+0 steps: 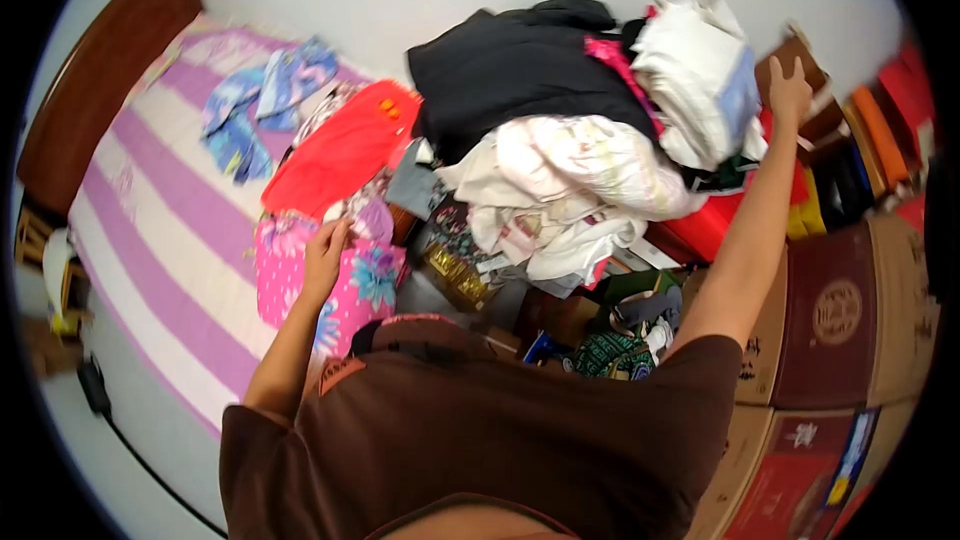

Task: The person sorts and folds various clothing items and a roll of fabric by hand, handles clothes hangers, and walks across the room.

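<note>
My left hand [325, 252] has its fingers curled closed over a pink cloth with blue flowers [375, 280] at the bed's edge. Whatever those fingers hold, if anything, I cannot make out. Just beyond lies a bright red garment [345, 155]. Far out to the right, my right hand [789, 92] is stretched forward with fingers apart, in front of a brown box [808, 120]. Left of it sits a stack of white folded cloth [690, 80]. A black jacket [520, 70] and a pale patterned bundle [595, 165] make up the middle of the heap.
A bed with a purple-and-white striped sheet [150, 200] stands at left, with a blue garment [235, 125] on it. Stacked cartons [830, 310] rise at right. Green patterned cloth [610, 350] lies low before me. A black cable [160, 470] runs along the floor.
</note>
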Demonstrator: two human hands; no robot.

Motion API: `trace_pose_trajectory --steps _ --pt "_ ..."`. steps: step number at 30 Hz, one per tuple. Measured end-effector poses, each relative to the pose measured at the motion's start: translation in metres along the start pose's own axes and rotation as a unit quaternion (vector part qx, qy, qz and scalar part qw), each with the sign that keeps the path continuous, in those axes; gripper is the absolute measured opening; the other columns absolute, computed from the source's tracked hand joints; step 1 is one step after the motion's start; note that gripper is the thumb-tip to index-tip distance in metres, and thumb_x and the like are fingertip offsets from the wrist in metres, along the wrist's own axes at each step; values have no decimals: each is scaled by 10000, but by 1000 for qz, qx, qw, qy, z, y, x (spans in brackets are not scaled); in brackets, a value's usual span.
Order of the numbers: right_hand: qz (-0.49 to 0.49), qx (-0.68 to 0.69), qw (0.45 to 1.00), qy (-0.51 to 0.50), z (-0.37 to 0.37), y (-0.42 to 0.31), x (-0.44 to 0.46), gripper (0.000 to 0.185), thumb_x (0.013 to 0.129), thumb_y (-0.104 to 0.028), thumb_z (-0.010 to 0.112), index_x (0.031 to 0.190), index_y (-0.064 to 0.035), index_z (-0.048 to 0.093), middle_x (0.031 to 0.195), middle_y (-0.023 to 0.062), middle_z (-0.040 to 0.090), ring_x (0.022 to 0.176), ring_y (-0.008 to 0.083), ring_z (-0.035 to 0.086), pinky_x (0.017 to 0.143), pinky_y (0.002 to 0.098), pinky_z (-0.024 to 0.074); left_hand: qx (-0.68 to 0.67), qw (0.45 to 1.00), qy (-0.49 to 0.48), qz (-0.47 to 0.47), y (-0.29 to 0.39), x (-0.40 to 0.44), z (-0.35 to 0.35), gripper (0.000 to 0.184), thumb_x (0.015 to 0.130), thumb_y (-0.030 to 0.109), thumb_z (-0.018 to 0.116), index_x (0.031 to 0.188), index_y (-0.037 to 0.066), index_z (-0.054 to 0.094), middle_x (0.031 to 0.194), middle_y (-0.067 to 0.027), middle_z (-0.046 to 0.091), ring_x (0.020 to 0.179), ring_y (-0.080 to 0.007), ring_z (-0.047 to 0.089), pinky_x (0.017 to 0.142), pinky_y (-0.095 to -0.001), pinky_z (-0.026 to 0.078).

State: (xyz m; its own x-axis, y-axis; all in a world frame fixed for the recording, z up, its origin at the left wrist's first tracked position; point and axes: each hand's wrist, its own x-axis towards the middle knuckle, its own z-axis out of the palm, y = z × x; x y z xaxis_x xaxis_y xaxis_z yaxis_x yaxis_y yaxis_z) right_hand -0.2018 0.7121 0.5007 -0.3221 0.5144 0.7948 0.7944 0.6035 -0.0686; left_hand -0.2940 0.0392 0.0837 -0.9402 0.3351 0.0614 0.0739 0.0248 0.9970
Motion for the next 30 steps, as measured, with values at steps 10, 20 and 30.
trace_pose_trajectory --steps 10,20,30 --pt "-212 35 977 -10 117 -6 -97 495 961 -457 393 1353 -169 485 1332 192 495 1196 357 480 1008 449 361 65 990 40 -119 -44 -54 -23 301 945 260 542 1047 -8 634 812 -60 652 729 -129 614 658 -275 496" --pt "-167 65 981 -77 129 -10 -81 513 984 -426 316 1308 -83 517 1300 193 525 1205 375 469 1021 427 345 72 977 2 -201 -72 -84 -36 306 940 283 543 1041 10 637 842 -56 665 761 -115 617 652 -254 485" --pt "-214 87 967 104 62 -60 -259 458 955 -389 462 1312 -108 515 1335 240 467 1207 397 456 1002 470 360 136 948 0 -288 -109 -133 -112 273 911 306 585 990 53 650 787 -33 645 710 -101 581 666 -268 473"
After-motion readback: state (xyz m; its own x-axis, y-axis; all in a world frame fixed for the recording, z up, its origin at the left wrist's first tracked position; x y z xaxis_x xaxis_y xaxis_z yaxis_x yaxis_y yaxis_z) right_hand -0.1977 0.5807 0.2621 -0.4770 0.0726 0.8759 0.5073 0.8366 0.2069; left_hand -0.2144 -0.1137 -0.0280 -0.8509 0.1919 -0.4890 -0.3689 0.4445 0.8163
